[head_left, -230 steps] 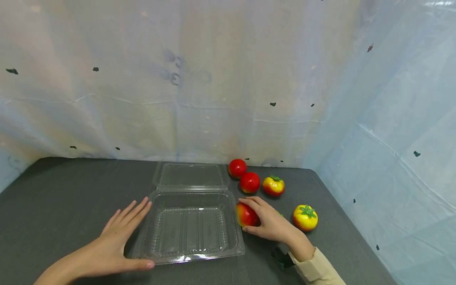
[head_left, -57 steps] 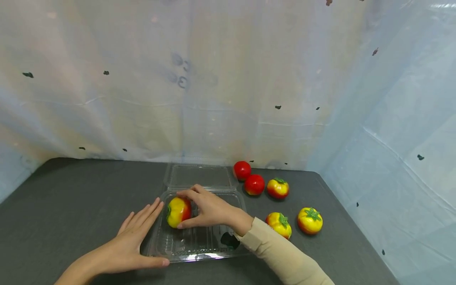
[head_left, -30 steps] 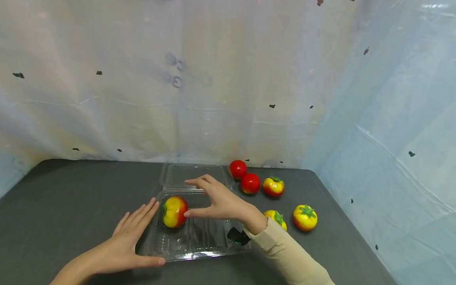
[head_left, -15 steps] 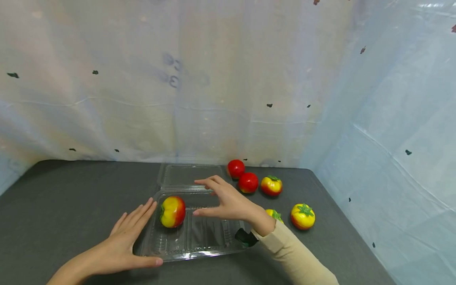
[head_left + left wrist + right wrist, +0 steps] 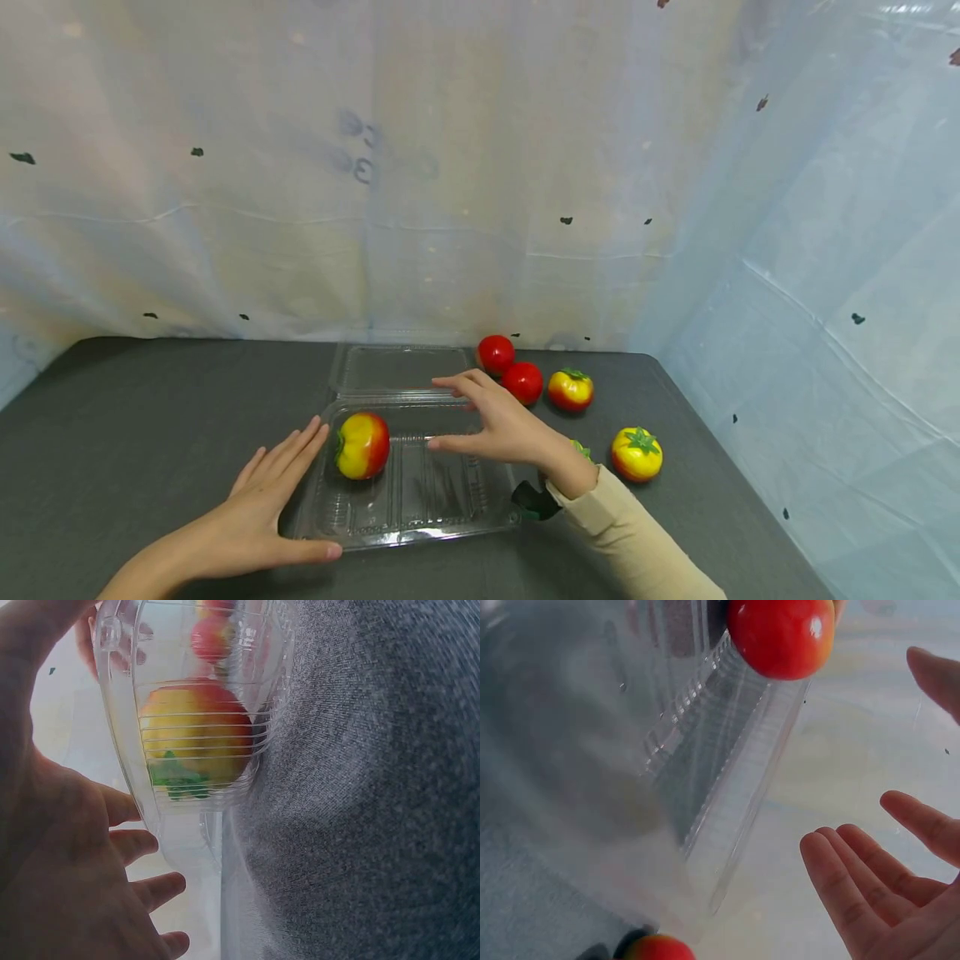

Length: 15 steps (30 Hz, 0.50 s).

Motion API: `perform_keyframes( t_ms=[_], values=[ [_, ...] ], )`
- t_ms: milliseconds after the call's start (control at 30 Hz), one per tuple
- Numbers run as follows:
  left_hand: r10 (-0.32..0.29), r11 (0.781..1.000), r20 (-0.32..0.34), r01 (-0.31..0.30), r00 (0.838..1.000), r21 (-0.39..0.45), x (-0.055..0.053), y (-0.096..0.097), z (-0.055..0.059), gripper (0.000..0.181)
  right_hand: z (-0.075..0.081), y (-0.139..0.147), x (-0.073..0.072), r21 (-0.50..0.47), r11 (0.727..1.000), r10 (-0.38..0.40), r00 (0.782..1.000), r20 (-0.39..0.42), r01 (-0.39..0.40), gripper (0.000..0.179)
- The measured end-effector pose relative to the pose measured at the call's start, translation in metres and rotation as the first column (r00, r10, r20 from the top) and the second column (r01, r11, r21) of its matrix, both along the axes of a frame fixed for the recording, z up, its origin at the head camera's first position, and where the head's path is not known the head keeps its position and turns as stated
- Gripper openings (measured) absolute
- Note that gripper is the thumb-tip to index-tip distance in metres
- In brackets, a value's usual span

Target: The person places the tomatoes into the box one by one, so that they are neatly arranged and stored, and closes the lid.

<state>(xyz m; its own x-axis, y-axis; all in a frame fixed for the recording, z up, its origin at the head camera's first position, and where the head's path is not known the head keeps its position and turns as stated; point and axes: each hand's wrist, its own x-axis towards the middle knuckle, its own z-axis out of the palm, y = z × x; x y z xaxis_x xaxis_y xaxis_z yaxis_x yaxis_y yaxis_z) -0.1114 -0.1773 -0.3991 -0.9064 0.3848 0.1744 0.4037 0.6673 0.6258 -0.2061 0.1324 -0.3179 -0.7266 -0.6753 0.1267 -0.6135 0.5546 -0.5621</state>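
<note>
A red-and-yellow persimmon (image 5: 363, 446) with a green leafy top lies on its side in the left part of a clear plastic clamshell box (image 5: 420, 535). My left hand (image 5: 251, 512) holds its fingers spread along the box's left edge, thumb by the near left corner. In the left wrist view the persimmon (image 5: 199, 724) shows through the ribbed wall. Over the right part of the box hovers my right hand (image 5: 506, 421), thumb and fingers apart, holding nothing. The right wrist view shows a gap between that hand (image 5: 900, 892) and the persimmon (image 5: 780, 634).
The box's lid (image 5: 405, 369) lies folded back at the far side. To the right on the dark table (image 5: 180, 400) are two red fruits (image 5: 522, 382), yellow-and-red persimmons (image 5: 637, 454) and another persimmon (image 5: 580, 447) mostly hidden by my right wrist. Plastic sheeting (image 5: 450, 208) stands behind.
My right hand carried the persimmon from the table into the box, let go of it, and has drawn back to the right. My left hand stays at the box's left edge.
</note>
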Motion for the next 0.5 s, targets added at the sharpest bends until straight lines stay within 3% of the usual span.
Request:
perform_keyframes(
  t_ms=[500],
  values=[
    [0.003, 1.0, 0.02, -0.003, 1.0, 0.002, -0.001, -0.001, 0.0, 0.119, -0.003, 0.026, -0.001, -0.013, 0.998, -0.061, 0.998, -0.002, 0.061, 0.068]
  ],
)
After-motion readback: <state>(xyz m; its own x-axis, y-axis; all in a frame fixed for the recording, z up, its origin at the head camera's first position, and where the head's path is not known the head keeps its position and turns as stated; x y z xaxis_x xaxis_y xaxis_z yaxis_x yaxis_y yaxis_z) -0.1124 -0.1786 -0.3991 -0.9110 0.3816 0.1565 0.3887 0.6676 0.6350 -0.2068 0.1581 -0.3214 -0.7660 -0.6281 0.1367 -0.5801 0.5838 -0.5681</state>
